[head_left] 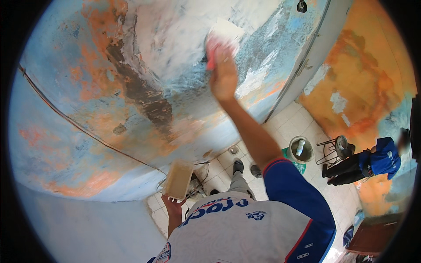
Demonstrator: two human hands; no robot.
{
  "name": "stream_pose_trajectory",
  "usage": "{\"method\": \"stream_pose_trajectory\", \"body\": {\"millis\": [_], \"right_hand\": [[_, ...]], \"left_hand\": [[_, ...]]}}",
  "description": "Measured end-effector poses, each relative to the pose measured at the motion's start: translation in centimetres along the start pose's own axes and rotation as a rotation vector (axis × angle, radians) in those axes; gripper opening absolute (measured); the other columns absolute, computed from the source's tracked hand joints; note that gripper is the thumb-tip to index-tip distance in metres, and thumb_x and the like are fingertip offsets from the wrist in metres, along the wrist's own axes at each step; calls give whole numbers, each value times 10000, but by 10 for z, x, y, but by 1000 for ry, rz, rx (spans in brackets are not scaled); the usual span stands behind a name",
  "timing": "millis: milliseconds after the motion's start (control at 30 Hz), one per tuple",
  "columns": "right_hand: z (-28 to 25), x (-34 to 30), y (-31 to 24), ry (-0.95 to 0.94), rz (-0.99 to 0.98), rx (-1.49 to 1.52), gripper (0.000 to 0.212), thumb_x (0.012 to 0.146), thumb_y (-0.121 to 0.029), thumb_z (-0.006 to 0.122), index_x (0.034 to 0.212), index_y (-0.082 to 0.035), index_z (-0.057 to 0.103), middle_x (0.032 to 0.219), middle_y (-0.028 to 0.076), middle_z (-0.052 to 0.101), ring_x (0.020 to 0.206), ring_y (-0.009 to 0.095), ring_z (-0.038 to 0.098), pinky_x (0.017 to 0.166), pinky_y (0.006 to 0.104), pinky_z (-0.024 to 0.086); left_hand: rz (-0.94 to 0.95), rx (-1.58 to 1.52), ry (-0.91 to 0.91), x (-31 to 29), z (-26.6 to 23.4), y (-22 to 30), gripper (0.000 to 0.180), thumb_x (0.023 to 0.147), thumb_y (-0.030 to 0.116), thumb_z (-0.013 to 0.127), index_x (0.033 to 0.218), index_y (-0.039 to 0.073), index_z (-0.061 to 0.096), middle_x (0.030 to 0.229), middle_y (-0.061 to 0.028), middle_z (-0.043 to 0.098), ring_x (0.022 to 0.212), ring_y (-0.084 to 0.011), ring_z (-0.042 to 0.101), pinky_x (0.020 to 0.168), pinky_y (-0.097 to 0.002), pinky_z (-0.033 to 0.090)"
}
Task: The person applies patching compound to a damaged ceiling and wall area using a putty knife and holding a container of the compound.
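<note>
My right hand (224, 78), smeared by motion, reaches up to the wall. It is closed on a putty knife with a red part and a wide pale blade (227, 30) pressed near a patch of white filler (175, 33). The blade's outline is blurred. Low on the left, my left hand (173, 205) supports a shallow rectangular beige tray (178, 179) from beneath, fingers around its near end. Pale residue coats the tray. The wall (66, 109) around the filler shows worn blue and orange paint and a dark bare strip (140, 94).
A cable (79, 127) runs along the wall toward the floor. On the tiled floor (289, 120) stand a bucket (301, 150) with a bottle in it and a metal stool (326, 153) holding a pot. Another person in blue (380, 160) stands at the right.
</note>
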State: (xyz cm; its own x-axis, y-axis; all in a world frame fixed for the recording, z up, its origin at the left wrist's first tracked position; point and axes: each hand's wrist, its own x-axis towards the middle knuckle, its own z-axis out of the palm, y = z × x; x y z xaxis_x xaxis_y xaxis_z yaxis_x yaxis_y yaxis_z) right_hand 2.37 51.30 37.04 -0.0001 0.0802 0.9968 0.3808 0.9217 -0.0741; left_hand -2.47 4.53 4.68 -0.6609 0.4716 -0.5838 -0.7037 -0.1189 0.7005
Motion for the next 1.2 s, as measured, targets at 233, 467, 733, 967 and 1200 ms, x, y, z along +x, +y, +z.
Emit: {"method": "stream_pose_trajectory", "body": {"millis": [233,467,733,967,1200], "right_hand": [[-58,-138,-93,-467,310,335,490,875,103,548,1350,-6,600,1331,211,633,1267,399,588,1054,464,474],[-29,81,36,105,-23,-96,595,823,60,576,1413,11,520,1283,284,622,1078,456,625,873,463,494],[-36,-134,-73,-400,156,223,578,827,97,536,1392,-23,568,1324,215,621,1206,381,608,881,453,504],[-45,19,5,56,208,80,345,1045,-57,487,1367,5,595,1208,210,706,1050,273,722,856,338,556],[-4,-9,19,-13,45,70,546,809,105,541,1331,-31,630,1243,223,666,1128,433,629,970,471,490]], "left_hand": [[-44,-97,25,3,-1,-15,743,932,612,476,1524,204,288,1534,-159,305,1393,-410,374,963,-714,427],[-30,13,1,-4,7,-9,723,944,624,449,1525,226,288,1546,-148,296,1403,-408,355,975,-719,416],[-13,-58,25,-1,10,-5,700,925,611,469,1482,207,339,1491,-138,368,1347,-363,419,884,-612,512],[-6,-16,26,5,-10,-8,708,937,619,461,1514,239,307,1543,-149,299,1402,-416,373,963,-727,431],[-41,-35,56,10,-12,-7,717,920,607,493,1509,241,313,1522,-148,320,1398,-414,369,954,-722,430]]}}
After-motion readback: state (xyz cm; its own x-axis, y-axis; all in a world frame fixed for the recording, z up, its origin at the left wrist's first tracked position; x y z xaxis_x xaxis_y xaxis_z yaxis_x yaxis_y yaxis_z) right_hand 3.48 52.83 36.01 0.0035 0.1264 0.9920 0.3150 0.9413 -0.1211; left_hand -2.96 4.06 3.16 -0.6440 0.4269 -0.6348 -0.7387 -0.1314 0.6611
